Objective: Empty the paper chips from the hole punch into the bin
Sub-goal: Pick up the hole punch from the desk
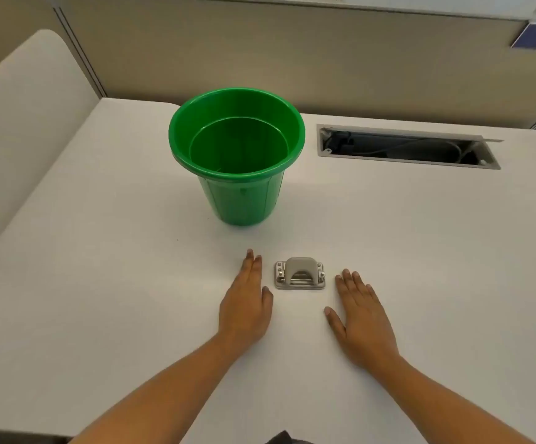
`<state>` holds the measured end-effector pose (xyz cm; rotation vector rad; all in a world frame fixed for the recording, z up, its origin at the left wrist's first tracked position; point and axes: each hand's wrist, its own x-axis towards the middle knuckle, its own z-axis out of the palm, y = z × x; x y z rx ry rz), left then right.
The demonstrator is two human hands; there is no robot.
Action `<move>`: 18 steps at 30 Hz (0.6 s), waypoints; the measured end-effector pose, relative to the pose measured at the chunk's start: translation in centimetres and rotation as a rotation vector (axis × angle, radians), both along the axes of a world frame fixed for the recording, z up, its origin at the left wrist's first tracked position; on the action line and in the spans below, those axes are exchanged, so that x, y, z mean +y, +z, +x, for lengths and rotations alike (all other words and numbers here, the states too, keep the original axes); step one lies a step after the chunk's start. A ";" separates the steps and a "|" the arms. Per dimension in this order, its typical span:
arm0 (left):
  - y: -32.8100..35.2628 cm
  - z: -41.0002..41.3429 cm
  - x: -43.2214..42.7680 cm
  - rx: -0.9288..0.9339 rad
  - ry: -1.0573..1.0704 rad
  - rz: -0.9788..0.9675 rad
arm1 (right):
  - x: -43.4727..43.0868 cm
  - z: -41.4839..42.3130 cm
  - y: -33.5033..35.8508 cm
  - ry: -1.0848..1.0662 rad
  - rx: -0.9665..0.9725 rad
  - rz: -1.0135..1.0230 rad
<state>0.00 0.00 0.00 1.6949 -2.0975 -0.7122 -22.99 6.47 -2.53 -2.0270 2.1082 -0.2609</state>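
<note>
A small grey hole punch [299, 273] with metal fittings sits on the white desk [100, 283], close to me. Behind it, farther back and slightly left, stands an upright green plastic bin [237, 136]; its inside looks bare. My left hand [247, 302] lies flat on the desk just left of the punch, fingers together, holding nothing. To the right of the punch my right hand [361, 312] rests palm down with the fingers a little apart. Neither hand touches the punch.
An open cable slot [404, 147] with dark wires is cut into the desk at the back right. A beige partition wall [292, 59] runs along the desk's far edge. A low white divider [20, 123] borders the left side.
</note>
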 end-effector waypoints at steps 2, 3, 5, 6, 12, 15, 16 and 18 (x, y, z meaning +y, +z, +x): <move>0.9 -1.2 -0.7 0.088 0.016 0.041 | 0.5 0.4 0.1 -0.005 -0.023 0.023; 1.5 -2.0 -1.7 0.078 -0.026 0.039 | 0.3 0.5 0.3 -0.018 -0.034 0.016; 2.7 -3.4 -3.1 -0.093 -0.156 0.017 | 0.4 1.2 0.3 -0.041 -0.105 0.042; 3.2 -3.8 -3.7 -0.193 -0.205 -0.034 | 0.2 1.4 0.7 -0.058 -0.150 0.035; 3.3 -4.6 -4.9 -0.167 -0.190 0.204 | 0.2 3.0 2.7 -0.282 -0.542 -0.026; 3.2 -4.1 -3.9 0.007 -0.107 0.377 | 0.5 3.6 3.9 -0.442 -0.707 -0.050; 3.3 -3.9 -3.3 0.084 -0.079 0.409 | 0.6 3.8 4.3 -0.478 -0.773 -0.036; 4.0 -3.6 -1.6 0.322 0.002 0.482 | 0.7 4.3 5.2 -0.520 -0.928 0.010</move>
